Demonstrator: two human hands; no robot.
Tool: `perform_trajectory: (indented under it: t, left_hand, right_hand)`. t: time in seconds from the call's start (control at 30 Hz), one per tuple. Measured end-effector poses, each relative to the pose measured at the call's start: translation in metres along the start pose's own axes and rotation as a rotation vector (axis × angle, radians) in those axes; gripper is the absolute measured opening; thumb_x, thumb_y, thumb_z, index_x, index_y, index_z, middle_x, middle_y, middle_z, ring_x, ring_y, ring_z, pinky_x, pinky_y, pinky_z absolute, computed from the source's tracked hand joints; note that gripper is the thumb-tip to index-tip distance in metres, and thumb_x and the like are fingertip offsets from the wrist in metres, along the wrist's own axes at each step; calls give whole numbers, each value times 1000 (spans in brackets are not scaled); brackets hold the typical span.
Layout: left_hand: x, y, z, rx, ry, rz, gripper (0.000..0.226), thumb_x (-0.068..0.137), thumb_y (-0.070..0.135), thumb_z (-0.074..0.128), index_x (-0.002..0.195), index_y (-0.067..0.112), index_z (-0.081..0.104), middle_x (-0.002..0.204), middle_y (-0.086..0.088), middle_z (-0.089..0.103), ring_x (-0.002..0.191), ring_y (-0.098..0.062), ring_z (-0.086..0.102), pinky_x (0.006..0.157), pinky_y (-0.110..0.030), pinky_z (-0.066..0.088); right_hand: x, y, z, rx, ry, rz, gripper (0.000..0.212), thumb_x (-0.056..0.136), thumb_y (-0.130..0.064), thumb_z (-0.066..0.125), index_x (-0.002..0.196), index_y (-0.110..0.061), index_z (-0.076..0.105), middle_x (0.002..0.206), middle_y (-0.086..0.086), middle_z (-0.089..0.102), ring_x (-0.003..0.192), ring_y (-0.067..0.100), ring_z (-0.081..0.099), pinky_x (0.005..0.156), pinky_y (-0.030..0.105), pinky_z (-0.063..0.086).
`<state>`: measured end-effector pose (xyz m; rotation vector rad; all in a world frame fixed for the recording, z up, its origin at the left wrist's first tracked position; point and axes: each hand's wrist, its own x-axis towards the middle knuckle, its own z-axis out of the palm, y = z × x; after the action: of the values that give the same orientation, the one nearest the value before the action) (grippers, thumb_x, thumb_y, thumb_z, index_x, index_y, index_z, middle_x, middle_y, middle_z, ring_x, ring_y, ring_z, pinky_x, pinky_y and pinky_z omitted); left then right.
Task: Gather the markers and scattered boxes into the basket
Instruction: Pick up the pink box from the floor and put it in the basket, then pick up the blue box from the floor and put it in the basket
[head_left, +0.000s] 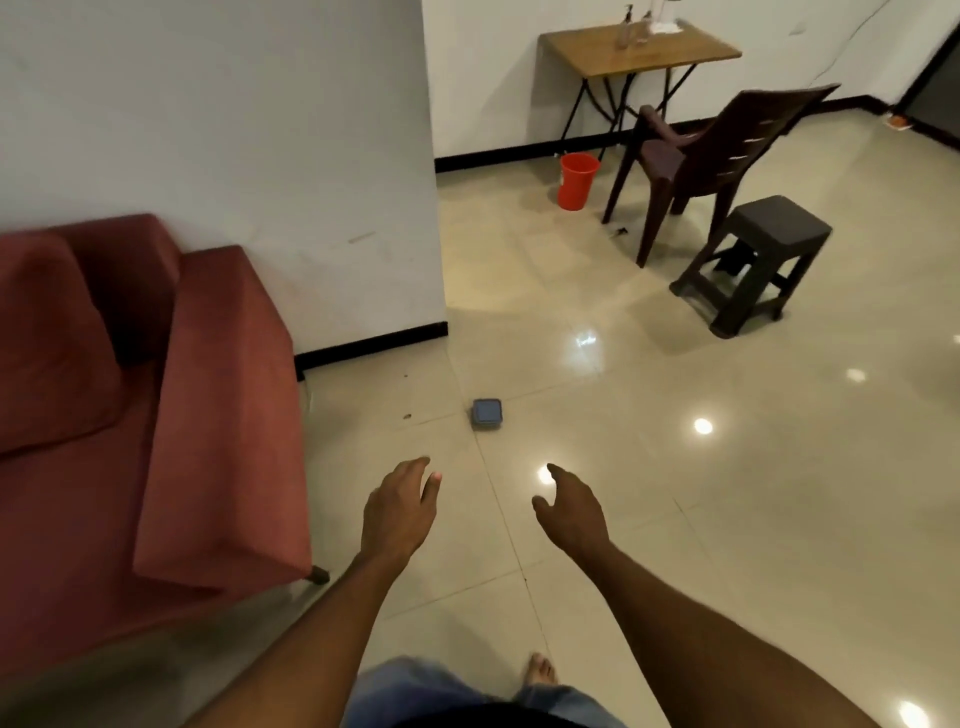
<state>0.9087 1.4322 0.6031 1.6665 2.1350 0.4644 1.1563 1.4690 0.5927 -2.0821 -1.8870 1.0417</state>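
Observation:
A small blue-grey box with rounded corners lies on the tiled floor just past the wall corner. Both my arms reach forward over the floor. My left hand hangs a short way in front of the box, fingers apart and holding nothing. My right hand is level with it to the right, also empty with the fingers loosely spread. No basket and no markers are in view.
A red sofa fills the left side. A white wall corner juts out behind the box. Farther back stand an orange bucket, a brown plastic chair, a dark stool and a wooden table.

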Motion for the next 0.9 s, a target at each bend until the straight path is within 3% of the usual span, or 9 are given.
perform_trajectory:
  t: [0.23,0.37,0.6,0.77,0.9]
  left_hand:
    - [192,-14,25,-47,1,-61,44,104,43,42,139,20,55,140,1,59,123,-20,58,103,-37,48]
    - [307,-41,48,-56,-59,-41,34,103,32,48,128,15,64,126,-3,68,111,-23,66,96,-37,52]
    - [422,-59,67,-54,-192,-39,27,103,26,49,117,16,70,112,-1,72,97,-20,67,86,-34,51]
    - [497,-97,162,-153,-313,-177,34,106,32,41,116,15,69,110,-1,71,99,-19,66,87,-29,51]
    - [543,-150,290,-222,-379,-246,34,106,32,41,120,16,68,116,-4,71,103,-20,67,90,-32,53]
  right_hand:
    - [194,-69,5,-21,-60,7,62,103,-26,59,160,-13,38,163,4,44,151,23,41,120,34,34]
    - [299,-97,31,-19,-86,101,62,102,-23,59,159,-12,39,161,6,47,148,24,45,118,35,37]
    - [398,-132,57,37,-123,247,59,104,-22,59,159,-12,41,160,7,49,146,26,47,119,36,37]
    - [487,-99,129,68,-147,345,53,105,-28,57,156,-19,45,158,2,51,144,24,50,120,38,39]
    - [578,-29,228,13,-219,345,54,103,-25,59,155,-18,47,155,5,55,140,24,54,116,37,43]
